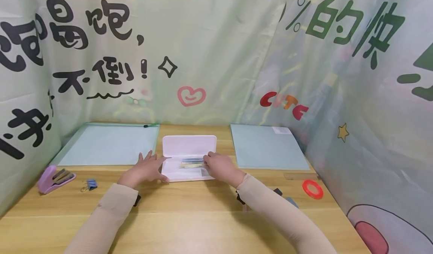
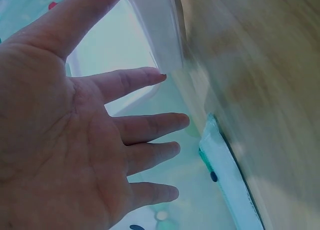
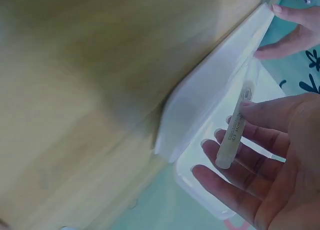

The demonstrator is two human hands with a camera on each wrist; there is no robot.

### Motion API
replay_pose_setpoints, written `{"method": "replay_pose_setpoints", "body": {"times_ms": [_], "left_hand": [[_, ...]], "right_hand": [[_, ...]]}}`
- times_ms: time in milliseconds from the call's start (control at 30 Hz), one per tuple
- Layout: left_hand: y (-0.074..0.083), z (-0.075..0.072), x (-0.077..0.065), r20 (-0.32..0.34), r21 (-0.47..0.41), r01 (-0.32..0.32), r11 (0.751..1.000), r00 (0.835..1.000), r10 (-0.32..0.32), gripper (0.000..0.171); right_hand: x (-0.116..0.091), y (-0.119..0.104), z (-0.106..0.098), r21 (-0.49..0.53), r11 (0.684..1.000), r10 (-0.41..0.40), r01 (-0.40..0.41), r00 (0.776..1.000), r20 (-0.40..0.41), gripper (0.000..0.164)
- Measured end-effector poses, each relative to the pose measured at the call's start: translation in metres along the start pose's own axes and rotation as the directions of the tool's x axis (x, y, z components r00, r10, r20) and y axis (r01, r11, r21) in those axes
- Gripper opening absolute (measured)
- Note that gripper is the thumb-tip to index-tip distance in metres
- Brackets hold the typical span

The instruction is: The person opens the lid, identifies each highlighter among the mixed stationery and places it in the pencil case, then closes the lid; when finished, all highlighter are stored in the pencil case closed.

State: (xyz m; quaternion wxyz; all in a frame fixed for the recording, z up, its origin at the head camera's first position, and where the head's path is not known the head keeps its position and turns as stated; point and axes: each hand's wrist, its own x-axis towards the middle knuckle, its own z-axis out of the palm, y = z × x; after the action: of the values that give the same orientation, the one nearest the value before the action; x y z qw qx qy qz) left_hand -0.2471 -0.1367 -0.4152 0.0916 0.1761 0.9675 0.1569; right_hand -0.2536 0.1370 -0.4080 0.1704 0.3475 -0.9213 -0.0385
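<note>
A white pencil case (image 1: 189,145) lies with its lid raised, in the middle of the table. Several pens (image 1: 192,160) are inside its tray. At the case's left end is my left hand (image 1: 145,169), fingers straight and spread; in the left wrist view its thumb and index finger reach the case edge (image 2: 159,32). Over the tray's right end, my right hand (image 1: 221,167) pinches a pale pen (image 3: 232,137) with small print between thumb and fingers. The right wrist view shows this pen slanted above the case; the head view mostly hides it behind the hand.
Light blue boards lie at the back left (image 1: 108,145) and back right (image 1: 267,148). A purple stapler (image 1: 50,180) and a blue binder clip (image 1: 90,184) are at left. At right are a red ring (image 1: 312,189) and a ruler (image 1: 301,176). Fabric curtains surround the table.
</note>
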Motion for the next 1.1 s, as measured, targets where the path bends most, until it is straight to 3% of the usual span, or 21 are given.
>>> {"method": "replay_pose_setpoints", "body": {"times_ms": [233, 533, 867, 1000, 1100], "left_hand": [[-0.002, 0.003, 0.003, -0.010, 0.003, 0.013, 1.000, 1.000, -0.013, 0.092], [-0.001, 0.003, 0.002, -0.003, -0.009, 0.005, 1.000, 1.000, -0.005, 0.089], [0.000, 0.001, 0.004, -0.003, -0.006, -0.002, 1.000, 1.000, 0.002, 0.089], [-0.001, 0.002, 0.004, 0.000, -0.001, -0.007, 1.000, 1.000, 0.007, 0.089], [-0.003, 0.002, 0.002, -0.002, 0.008, -0.008, 1.000, 1.000, 0.008, 0.090]], "right_hand": [[0.017, -0.006, 0.005, -0.023, 0.999, -0.035, 0.036, 0.998, 0.054, 0.008], [0.019, -0.010, 0.013, -0.058, 0.997, -0.034, 0.044, 0.987, 0.157, 0.009], [0.013, -0.006, 0.009, -0.036, 0.998, -0.052, 0.057, 0.990, 0.129, 0.016], [0.003, -0.004, -0.003, -0.060, 0.998, -0.018, 0.026, 0.991, 0.132, 0.012], [-0.008, -0.001, -0.015, -0.069, 0.996, 0.071, -0.059, 0.979, 0.190, 0.010]]}}
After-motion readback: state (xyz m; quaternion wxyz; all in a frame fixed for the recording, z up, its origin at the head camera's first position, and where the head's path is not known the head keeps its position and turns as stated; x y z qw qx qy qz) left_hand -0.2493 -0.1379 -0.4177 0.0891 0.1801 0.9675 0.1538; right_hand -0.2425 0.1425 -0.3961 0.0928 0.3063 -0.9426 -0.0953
